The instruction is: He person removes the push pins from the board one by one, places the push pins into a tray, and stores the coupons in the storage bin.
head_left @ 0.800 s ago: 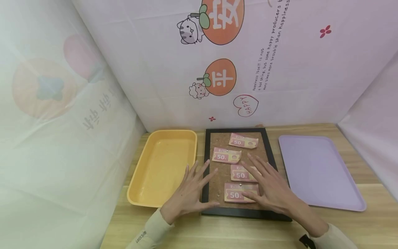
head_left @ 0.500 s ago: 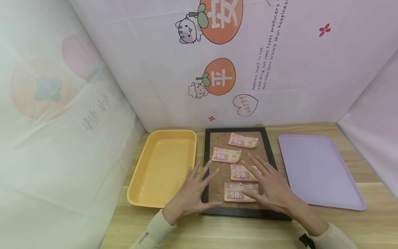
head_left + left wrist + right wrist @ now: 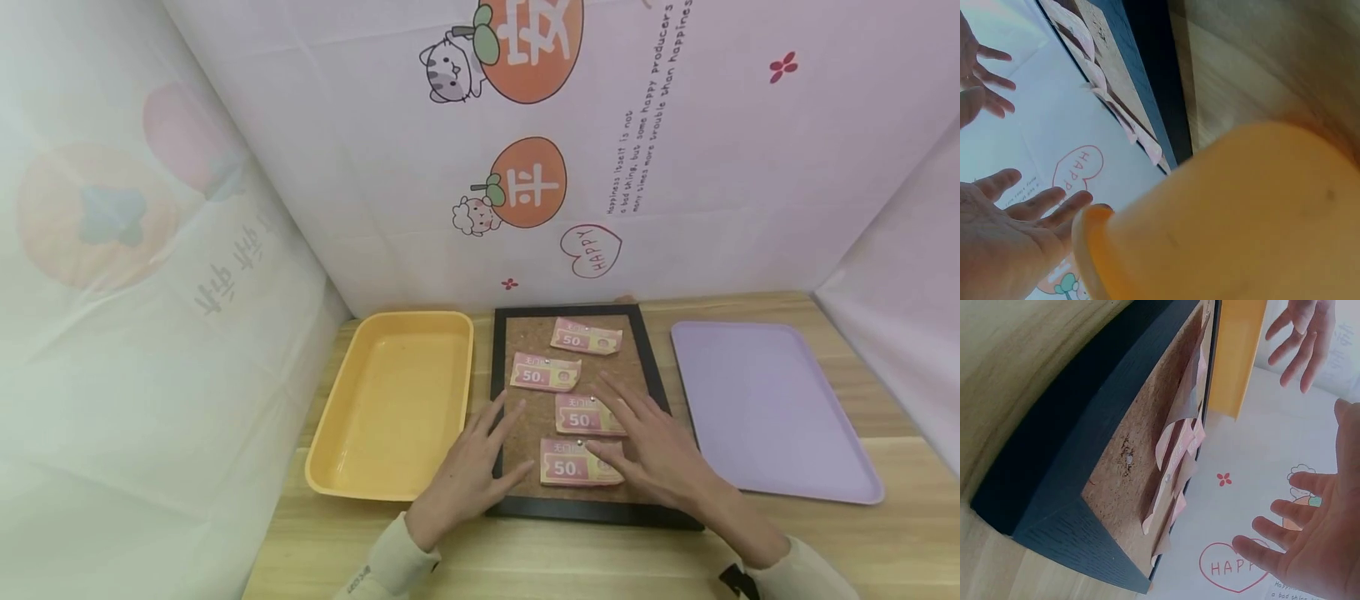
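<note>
A cork board (image 3: pixel 525 328) in a black frame lies on the table, with several pink-and-yellow paper coupons marked 50 on it. Small shiny pins show near the coupons' top edges. My left hand (image 3: pixel 463 473), fingers spread and holding nothing, is over the board's left edge beside the yellow tray. My right hand (image 3: pixel 663 450) hovers over the right side, its fingers overlapping the two nearer coupons, the lowest coupon (image 3: pixel 564 468) and the coupon (image 3: pixel 576 417) above it. The right wrist view shows that hand (image 3: pixel 1319 537) raised off the cork, and the coupons' edges (image 3: pixel 1169 450) curling up.
A deep yellow tray (image 3: pixel 318 450) stands left of the board; its wall (image 3: pixel 1241 212) fills much of the left wrist view. On the right lies a flat lilac tray (image 3: pixel 772 408). A white printed cloth (image 3: pixel 420 258) rises behind the table and at both sides.
My left hand has shifted slightly right and its fingers have drawn closer together. My right hand has moved a little right, uncovering more of the coupons. The coupons stay in place.
</note>
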Motion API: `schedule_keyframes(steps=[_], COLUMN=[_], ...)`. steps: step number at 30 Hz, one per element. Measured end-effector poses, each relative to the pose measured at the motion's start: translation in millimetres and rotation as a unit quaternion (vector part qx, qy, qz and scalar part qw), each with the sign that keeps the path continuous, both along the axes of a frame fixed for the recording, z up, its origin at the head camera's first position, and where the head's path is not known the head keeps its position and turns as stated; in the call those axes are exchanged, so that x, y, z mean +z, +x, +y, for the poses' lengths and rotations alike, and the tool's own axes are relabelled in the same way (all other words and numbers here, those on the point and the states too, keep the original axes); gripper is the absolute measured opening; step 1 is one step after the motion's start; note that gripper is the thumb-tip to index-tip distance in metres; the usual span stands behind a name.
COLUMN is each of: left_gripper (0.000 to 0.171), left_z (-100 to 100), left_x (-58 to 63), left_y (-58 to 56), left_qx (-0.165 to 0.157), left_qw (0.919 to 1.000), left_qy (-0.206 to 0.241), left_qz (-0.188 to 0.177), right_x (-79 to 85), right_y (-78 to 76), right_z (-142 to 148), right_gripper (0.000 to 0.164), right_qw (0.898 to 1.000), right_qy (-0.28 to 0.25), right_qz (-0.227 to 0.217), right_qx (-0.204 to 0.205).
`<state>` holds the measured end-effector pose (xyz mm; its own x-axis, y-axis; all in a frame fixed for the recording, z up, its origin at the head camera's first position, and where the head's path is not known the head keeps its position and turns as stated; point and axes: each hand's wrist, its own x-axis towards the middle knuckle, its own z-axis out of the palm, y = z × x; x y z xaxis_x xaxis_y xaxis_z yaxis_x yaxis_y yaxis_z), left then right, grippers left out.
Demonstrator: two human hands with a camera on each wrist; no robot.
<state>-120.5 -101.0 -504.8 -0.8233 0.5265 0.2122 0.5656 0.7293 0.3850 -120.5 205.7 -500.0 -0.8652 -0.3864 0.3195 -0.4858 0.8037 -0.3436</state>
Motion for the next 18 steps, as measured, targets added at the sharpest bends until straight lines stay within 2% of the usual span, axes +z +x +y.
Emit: schedule_keyframes(steps=[4,10,15,18], left_gripper=[0.09,0.085,0.08,0.079], left_z=[2.6,4.5,7.2,9.0], left_x=[-2.8,-7.0,-11.6,-14.9], left_y=[1.2,3.8,4.3,4.8], left_qx=[0.005,0.015,0.027,0.029], left_qw=[0.9999,0.9991,0.9979,0.9969], left_qy=[0.009,0.037,0.056,0.065], left_qz=[0.006,-0.013,-0.019,-0.035], right_x=[-2.6,-6.7,-12.2,-16.5], right_y=[-0.2,0.1,-0.6,-1.4], right_z=[1.0,0.8,0.0,-0.5], right_gripper=[0.081,0.08,0.083,0.082], right_qw=[1.0,0.998,0.997,0.997], right_qy=[-0.01,-0.042,-0.055,-0.06], right_qz=[-0.021,-0.05,-0.045,-0.036], right_qx=[-0.014,-0.025,-0.016,-0.009])
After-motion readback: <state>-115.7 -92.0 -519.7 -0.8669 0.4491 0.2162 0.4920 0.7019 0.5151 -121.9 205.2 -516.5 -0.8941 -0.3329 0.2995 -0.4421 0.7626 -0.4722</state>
